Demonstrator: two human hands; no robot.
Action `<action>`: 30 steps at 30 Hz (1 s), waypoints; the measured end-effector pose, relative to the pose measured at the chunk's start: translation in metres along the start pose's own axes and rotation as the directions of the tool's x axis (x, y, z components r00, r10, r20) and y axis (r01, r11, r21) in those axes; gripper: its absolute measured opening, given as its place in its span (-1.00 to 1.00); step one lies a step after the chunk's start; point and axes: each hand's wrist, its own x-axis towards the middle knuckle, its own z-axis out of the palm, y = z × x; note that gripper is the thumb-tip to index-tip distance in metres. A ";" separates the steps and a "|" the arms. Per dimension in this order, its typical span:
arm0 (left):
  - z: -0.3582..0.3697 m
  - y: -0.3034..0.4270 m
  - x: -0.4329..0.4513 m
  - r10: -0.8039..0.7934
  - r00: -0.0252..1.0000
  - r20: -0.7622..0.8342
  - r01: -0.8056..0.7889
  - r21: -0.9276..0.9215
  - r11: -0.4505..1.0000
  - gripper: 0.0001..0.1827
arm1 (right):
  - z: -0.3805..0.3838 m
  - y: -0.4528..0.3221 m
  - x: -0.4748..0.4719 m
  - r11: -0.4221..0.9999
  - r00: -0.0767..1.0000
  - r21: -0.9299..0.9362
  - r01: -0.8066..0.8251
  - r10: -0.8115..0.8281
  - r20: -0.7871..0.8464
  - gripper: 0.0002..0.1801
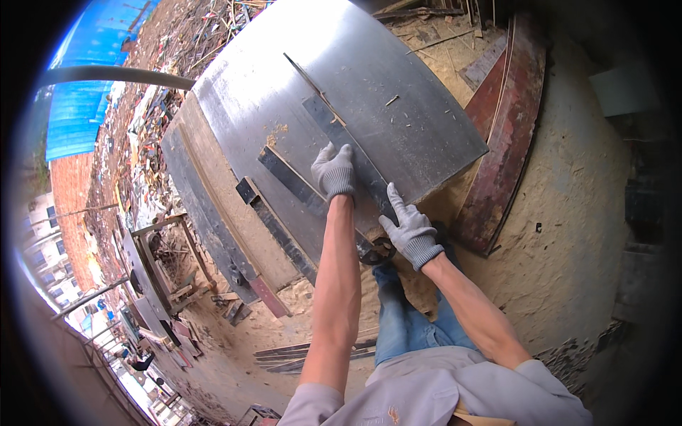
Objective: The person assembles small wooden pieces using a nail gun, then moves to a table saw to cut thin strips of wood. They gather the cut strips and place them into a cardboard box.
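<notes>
A narrow dark board lies on a large metal-topped work table, its near end towards me. My left hand, in a grey knit glove, rests at the board's left edge with thumb and forefinger a little apart; its other fingers are hidden. At the near end is my right hand, gloved too, its forefinger stretched along the right edge and its thumb on the left side, with the board between them. A thin dark strip stretches beyond the board's far end. Left of my left hand runs a dark-faced wooden straightedge.
Another dark wooden bar and a long weathered board lie along the table's left side. Reddish panels lean at the right. Sawdust and splinters dot the metal. Scrap wood and rubbish cover the ground beyond. Several strips lie near my legs.
</notes>
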 end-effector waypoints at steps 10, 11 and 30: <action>-0.002 0.031 0.021 0.092 0.996 0.017 -0.090 -0.100 0.991 -0.45 | 0.000 -0.014 0.032 0.999 0.999 0.027 0.045 -0.044 -0.029 -0.02; -0.009 0.032 0.014 0.086 0.996 0.025 -0.084 -0.063 0.994 -0.48 | 0.001 -0.014 0.027 0.993 0.992 0.053 0.102 -0.098 -0.076 -0.01; -0.219 -0.025 -0.127 0.067 0.990 0.123 -0.018 -0.357 0.934 -0.59 | -0.007 -0.059 -0.122 0.876 0.895 0.181 0.446 -0.443 -0.063 -0.07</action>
